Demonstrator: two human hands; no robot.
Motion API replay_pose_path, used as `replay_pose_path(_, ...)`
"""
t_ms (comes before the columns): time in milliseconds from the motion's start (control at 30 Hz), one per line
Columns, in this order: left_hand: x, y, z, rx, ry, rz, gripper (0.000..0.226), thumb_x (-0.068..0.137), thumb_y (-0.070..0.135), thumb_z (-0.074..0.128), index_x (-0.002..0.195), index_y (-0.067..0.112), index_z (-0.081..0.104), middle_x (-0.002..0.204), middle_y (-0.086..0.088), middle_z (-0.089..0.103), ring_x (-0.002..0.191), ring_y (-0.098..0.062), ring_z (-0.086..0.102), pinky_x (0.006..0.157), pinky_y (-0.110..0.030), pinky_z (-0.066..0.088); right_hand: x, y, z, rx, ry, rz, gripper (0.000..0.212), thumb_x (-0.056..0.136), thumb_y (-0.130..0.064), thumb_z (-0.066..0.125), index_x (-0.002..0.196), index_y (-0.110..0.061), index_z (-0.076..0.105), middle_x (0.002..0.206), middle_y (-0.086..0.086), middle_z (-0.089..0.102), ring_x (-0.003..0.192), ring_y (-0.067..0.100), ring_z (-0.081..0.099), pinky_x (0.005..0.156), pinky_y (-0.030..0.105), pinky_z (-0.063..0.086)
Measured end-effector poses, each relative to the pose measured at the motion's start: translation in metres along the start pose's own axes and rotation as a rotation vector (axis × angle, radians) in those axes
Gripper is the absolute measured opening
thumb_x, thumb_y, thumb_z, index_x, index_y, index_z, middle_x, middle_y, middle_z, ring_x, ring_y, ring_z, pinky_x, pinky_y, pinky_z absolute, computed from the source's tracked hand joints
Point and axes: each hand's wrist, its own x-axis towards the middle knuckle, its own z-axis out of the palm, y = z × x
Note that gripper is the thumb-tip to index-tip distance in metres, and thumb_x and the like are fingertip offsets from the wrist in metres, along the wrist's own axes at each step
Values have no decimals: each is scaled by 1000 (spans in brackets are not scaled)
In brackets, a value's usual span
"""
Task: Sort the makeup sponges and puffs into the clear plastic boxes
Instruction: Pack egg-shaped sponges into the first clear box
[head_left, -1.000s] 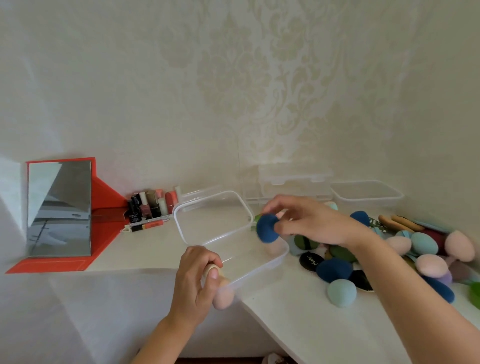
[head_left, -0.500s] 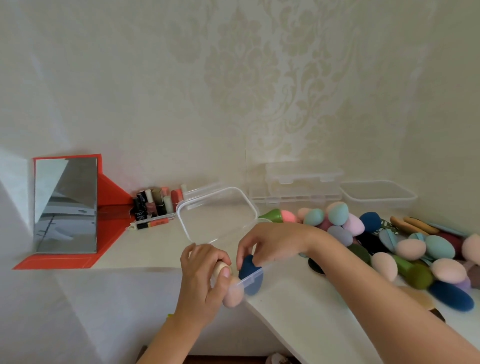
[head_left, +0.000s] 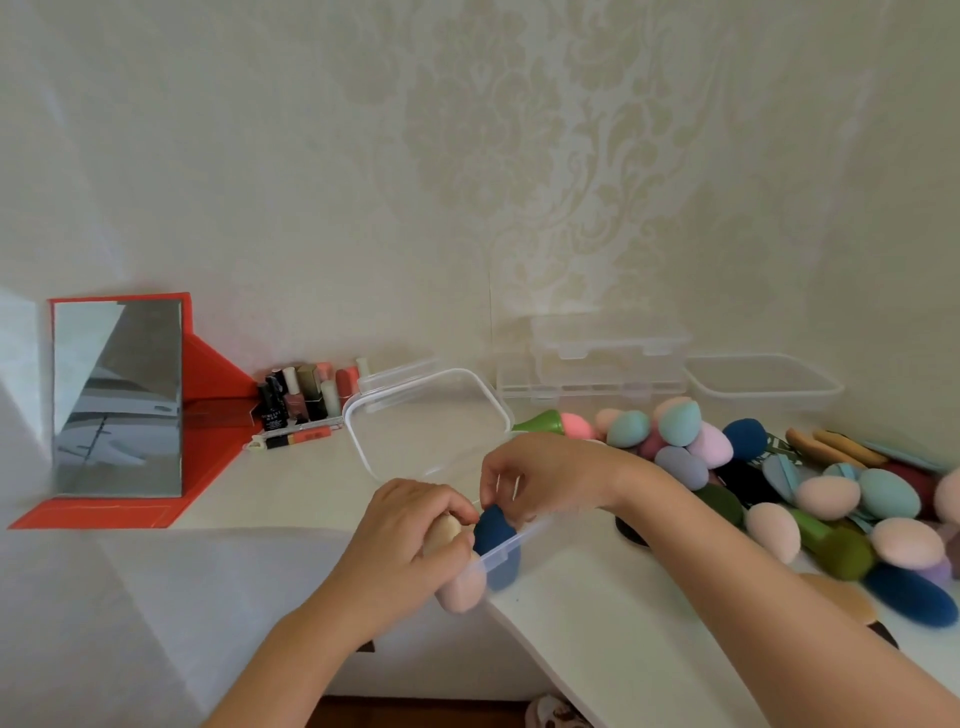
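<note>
A clear plastic box (head_left: 511, 544) juts over the white table's near corner, its hinged lid (head_left: 429, 419) standing open behind it. My left hand (head_left: 410, 538) grips the box's near corner. Inside, by that hand, lie a beige sponge (head_left: 442, 529) and a pink sponge (head_left: 460, 590). My right hand (head_left: 545, 475) reaches down into the box, fingertips curled onto a dark blue sponge (head_left: 493, 526) set against the front wall. A pile of loose sponges and puffs (head_left: 826, 493) in pink, teal, blue and green covers the table to the right.
Stacked clear boxes (head_left: 608, 358) and an open clear tray (head_left: 763, 382) stand against the wall behind the pile. A mirror in a red frame (head_left: 119, 397) is at the left, with nail polish bottles (head_left: 298, 402) beside it. The table edge (head_left: 550, 660) runs diagonally below my right forearm.
My right hand carried the dark blue sponge from above the box down into its near end. The left hand kept its grip on the box corner.
</note>
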Motion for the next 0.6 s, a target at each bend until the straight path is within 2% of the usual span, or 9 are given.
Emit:
replay_pose_path(100,5,7,-4,1,-108,-72,24,80,42,51,104,40,54,101,29,50,107,2,36,92,-21,33,0,-1,0,-9,-1,2,21,76,1,60,90,-13,65,80,1,65,71,12,56,55,16,40)
replay_pose_path(200,9,12,-6,57,-207,-148,48,70,62,42,114,44,52,101,27,53,110,-4,34,95,-26,30,-1,-1,1,14,-6,7,21,76,1,59,89,-13,67,76,0,63,70,12,56,60,21,41)
replay_pose_path(267,11,14,-6,116,-236,-157,56,65,70,35,107,42,58,99,20,56,106,-4,35,91,-25,28,-3,-1,-1,49,-32,25,24,80,-1,56,99,-11,67,81,4,66,71,12,57,66,24,46)
replay_pose_path(367,13,17,-6,131,-212,-162,45,68,59,37,99,38,63,98,13,59,104,-7,38,91,-25,28,-9,-3,-6,99,-87,58,21,88,-22,60,107,-15,63,98,5,69,81,12,61,82,27,51)
replay_pose_path(400,13,17,-5,124,-201,-162,42,70,53,38,99,37,64,99,13,59,105,-7,38,92,-25,28,-10,-3,-5,57,-81,63,26,87,-33,63,107,-17,63,100,1,68,83,11,62,80,25,49)
replay_pose_path(467,13,18,-5,107,-190,-168,34,77,46,43,102,37,64,102,13,58,106,-7,36,94,-26,29,-7,-2,0,-31,-31,89,37,80,-47,69,103,-18,64,92,-6,65,84,13,64,66,19,44)
replay_pose_path(533,13,18,-5,97,-204,-185,32,79,43,46,105,37,64,105,12,56,108,-8,35,95,-27,30,-2,-2,7,-67,-1,116,39,76,-47,72,99,-17,66,86,-7,63,79,13,63,57,17,38)
replay_pose_path(600,13,18,-6,76,-217,-204,37,74,44,43,105,38,63,107,12,55,110,-8,34,95,-27,30,-2,-2,7,-86,25,89,34,75,-41,75,97,-16,67,90,-4,64,79,13,61,56,17,40)
